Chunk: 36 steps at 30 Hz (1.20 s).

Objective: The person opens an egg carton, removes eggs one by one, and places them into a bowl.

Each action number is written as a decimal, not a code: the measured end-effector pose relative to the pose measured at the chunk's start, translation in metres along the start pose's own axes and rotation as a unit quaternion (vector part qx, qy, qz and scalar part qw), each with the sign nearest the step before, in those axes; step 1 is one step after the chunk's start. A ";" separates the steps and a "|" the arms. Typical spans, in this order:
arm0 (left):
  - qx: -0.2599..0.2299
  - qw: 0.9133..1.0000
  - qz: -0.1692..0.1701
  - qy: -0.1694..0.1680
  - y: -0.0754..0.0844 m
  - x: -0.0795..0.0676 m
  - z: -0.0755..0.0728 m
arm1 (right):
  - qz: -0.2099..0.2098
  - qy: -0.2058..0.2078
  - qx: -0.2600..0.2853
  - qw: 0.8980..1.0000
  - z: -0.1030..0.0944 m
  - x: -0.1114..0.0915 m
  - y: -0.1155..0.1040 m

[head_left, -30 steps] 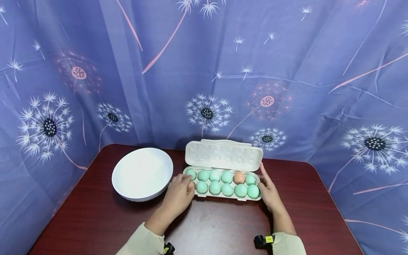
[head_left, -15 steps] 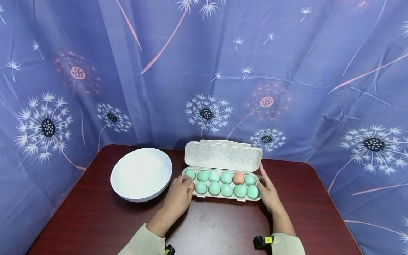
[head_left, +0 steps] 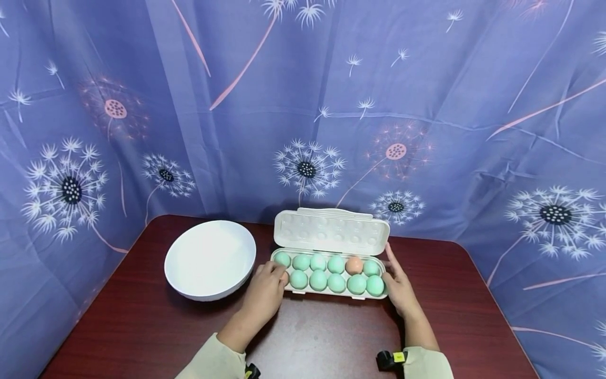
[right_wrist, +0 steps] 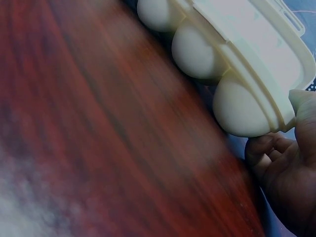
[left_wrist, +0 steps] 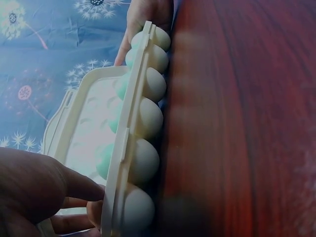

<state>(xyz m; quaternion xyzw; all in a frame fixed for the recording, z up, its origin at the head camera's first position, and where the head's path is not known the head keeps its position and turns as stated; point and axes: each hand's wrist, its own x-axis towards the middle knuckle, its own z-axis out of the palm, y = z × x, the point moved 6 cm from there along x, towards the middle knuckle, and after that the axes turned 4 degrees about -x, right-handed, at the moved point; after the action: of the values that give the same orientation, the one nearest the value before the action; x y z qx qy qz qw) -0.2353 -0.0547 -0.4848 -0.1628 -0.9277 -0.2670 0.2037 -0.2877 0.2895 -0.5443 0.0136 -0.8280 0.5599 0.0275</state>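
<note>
A white plastic egg carton (head_left: pixel 326 295) lies on the table with its lid (head_left: pixel 331 231) raised at the back. Its two rows hold several green eggs (head_left: pixel 318 280), plus an orange egg (head_left: pixel 354 265) in the back row. Another orange egg (head_left: pixel 284 279) sits at the front-left corner, partly covered. My left hand (head_left: pixel 265 292) pinches this corner egg between thumb and fingers; it is still at its cup. My right hand (head_left: pixel 400 287) grips the carton's right end, thumb at the rim and some fingers curled below; one finger reaches up beside the lid.
A large white bowl (head_left: pixel 210 260) stands left of the carton, close to my left hand. The dark red table (head_left: pixel 331 337) reaches back to a blue dandelion-print curtain (head_left: pixel 246 131) hanging behind it and at both sides.
My left fingers have drawn back from the green egg at the back-left corner and closed in on the orange corner egg. The right hand keeps its hold on the carton.
</note>
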 end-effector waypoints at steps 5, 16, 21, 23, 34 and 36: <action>0.007 1.000 0.003 0.006 0.000 -0.001 -0.001 | -0.004 0.005 -0.002 1.000 0.000 0.001 0.001; 0.006 1.000 -0.009 0.007 0.004 0.001 -0.009 | -0.010 0.004 -0.004 1.000 0.001 -0.002 -0.003; -0.004 1.000 -0.013 0.021 0.006 0.003 -0.016 | -0.010 0.005 -0.009 1.000 0.000 -0.001 0.000; -0.009 1.000 -0.015 0.023 0.007 0.004 -0.019 | -0.010 0.004 -0.011 1.000 0.000 0.000 0.001; -0.063 0.997 -0.023 0.047 0.010 0.010 -0.045 | -0.009 0.001 -0.013 1.000 0.000 0.000 0.000; -0.072 0.996 -0.027 0.052 0.009 0.012 -0.050 | -0.008 0.001 -0.015 1.000 0.000 -0.001 -0.001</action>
<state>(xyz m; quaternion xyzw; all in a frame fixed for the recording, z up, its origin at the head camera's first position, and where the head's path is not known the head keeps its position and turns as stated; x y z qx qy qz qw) -0.2274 -0.0731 -0.4371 -0.1383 -0.8985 -0.3461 0.2319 -0.2867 0.2892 -0.5436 0.0192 -0.8363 0.5470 0.0327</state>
